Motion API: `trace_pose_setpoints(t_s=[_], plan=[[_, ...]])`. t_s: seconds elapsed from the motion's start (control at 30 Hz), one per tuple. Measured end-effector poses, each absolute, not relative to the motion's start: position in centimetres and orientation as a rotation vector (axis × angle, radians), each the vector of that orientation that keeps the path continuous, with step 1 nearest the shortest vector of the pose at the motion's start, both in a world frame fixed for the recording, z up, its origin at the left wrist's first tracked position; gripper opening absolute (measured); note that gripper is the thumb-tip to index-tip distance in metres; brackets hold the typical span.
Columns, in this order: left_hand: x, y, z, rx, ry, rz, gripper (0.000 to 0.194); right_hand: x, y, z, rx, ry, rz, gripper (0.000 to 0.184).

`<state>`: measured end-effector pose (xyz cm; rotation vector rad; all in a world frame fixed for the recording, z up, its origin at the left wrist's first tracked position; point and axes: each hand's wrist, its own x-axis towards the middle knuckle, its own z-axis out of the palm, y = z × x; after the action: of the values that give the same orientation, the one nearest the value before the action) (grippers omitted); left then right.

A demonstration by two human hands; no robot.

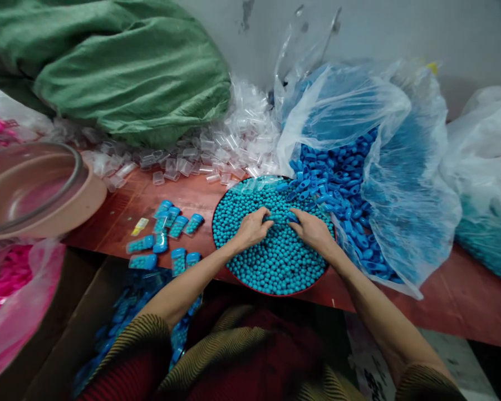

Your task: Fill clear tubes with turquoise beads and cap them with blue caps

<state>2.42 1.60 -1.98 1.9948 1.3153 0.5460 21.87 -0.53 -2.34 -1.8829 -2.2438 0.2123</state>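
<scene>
Both of my hands are over a round tub [271, 293] full of small turquoise balls [271, 267]. My left hand [253, 228] is closed, thumb and fingers curled together near the middle of the tub. What it grips blends with the balls and cannot be made out. Facing it, my right hand [311, 229] pinches a blue cap [293, 218] between thumb and fingers. More blue caps [346, 172] spill from a clear plastic bag [417, 184] onto the tub's far right rim. Several filled clear containers with blue caps [178, 226] lie left of the tub.
Many empty clear containers [237, 139] are heaped behind the tub, beside a large green sack [137, 72]. Stacked basins [79, 195] stand at the left of the red table [121, 217]. Below its edge, capped containers [121, 312] fill a box. Pink pieces [8, 273] lie at far left.
</scene>
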Motion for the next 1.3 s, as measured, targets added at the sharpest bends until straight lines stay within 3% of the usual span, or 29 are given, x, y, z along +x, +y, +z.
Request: trace_pose_setpoints(t_s=[0.13, 0.43, 0.67, 0.9, 1.17, 1.3], plan=[[2.0, 2.4, -2.0, 1.826, 1.213, 0.635, 0.010, 23.3, -0.3, -1.3, -1.840, -2.169, 0.447, 0.040], [1.0, 2.9, -2.4, 1.307, 1.036, 0.514, 0.020, 24.2, -1.5, -1.2, -1.544, -2.679, 0.128, 0.058], [0.7, 2.7, -2.0, 1.207, 0.996, 0.502, 0.030, 24.1, -1.6, -0.8, -1.627, -2.664, -0.106, 0.022], [1.0, 2.3, -1.4, 1.221, 0.990, 0.508, 0.023, 20.9, -1.1, -1.5, -1.696, -2.263, 0.306, 0.039], [0.5, 2.0, -1.8, 1.325, 0.970, 0.526, 0.021, 21.4, -1.3, -1.0, -1.632, -2.250, 0.440, 0.026], [0.5, 1.8, -1.7, 1.321, 0.969, 0.511, 0.021, 21.4, -1.5, -1.1, -1.579, -2.031, 0.454, 0.031]])
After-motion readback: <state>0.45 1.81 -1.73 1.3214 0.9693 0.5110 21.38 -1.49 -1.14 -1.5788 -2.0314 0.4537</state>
